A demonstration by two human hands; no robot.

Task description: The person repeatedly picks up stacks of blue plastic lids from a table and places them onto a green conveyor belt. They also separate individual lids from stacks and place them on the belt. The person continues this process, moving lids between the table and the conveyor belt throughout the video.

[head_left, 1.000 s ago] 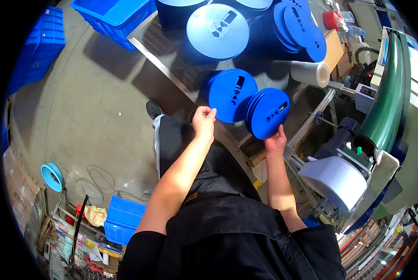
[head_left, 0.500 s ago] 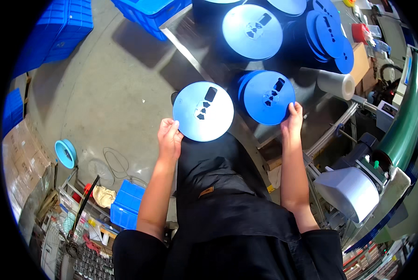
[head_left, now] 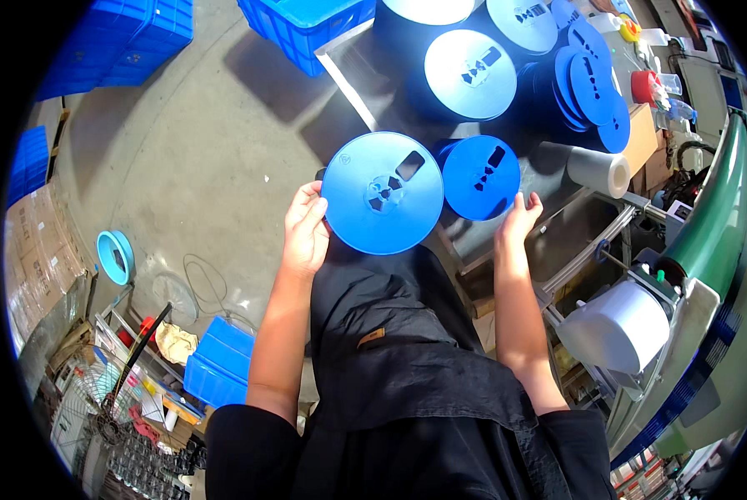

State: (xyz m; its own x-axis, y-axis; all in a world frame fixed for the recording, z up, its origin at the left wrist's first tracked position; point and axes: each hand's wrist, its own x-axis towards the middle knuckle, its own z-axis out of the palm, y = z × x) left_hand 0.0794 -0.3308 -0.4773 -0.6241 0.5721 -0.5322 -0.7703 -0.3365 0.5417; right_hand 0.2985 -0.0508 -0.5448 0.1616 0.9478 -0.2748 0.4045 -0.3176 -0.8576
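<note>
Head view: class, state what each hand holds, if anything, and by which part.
The left hand holds a blue disc by its left rim. Whether the right hand touches the darker disc beside it cannot be told.

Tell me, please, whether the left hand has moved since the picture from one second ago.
Yes: judged against the table's metal edge, the left hand has moved to the left, and now holds a blue disc.

Grey floor [head_left: 215, 167] spreads across the left, lit in patches, shadowed beside the table [head_left: 369, 71] at far centre. Blue crates [head_left: 115, 46] stand far left, cartons [head_left: 44, 250] left, a fan [head_left: 109, 427] near left; a green roller [head_left: 711, 208] runs along the right.
</note>
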